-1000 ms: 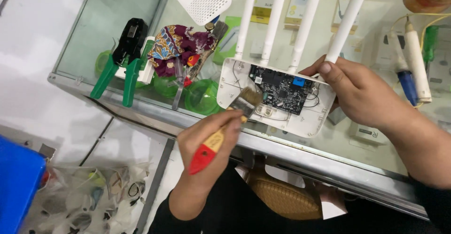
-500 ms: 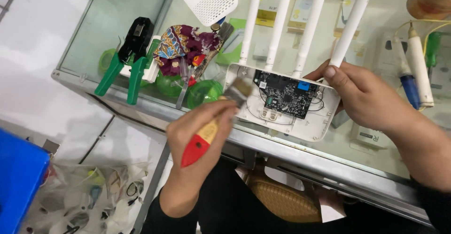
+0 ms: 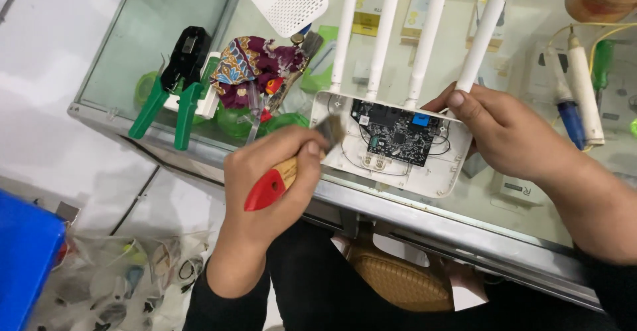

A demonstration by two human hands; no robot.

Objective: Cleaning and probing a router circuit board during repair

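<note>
Compared with a moment ago, the left hand (image 3: 275, 178) is carrying the small brush with the red-and-wood handle (image 3: 292, 171) off the green circuit board (image 3: 398, 134) to the left rim of the opened white plastic router shell (image 3: 391, 142) on the glass counter (image 3: 152, 32). The right hand (image 3: 507, 132) is clasping the shell's far right corner by the white antennas (image 3: 428, 35). Dust-brushing seems to be the step under way; continuing likely calls for bristles back on the board, with green-handled crimping pliers (image 3: 176, 82) lying far left.

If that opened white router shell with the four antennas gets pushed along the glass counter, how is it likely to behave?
The router shell looks like thin plastic, so probably light and apt to slide on the smooth glass counter; the right hand grips its far edge. Its four upright antennas may make it top-heavy. The exposed circuit board and thin wires look fragile under the paintbrush in the left hand.
</note>
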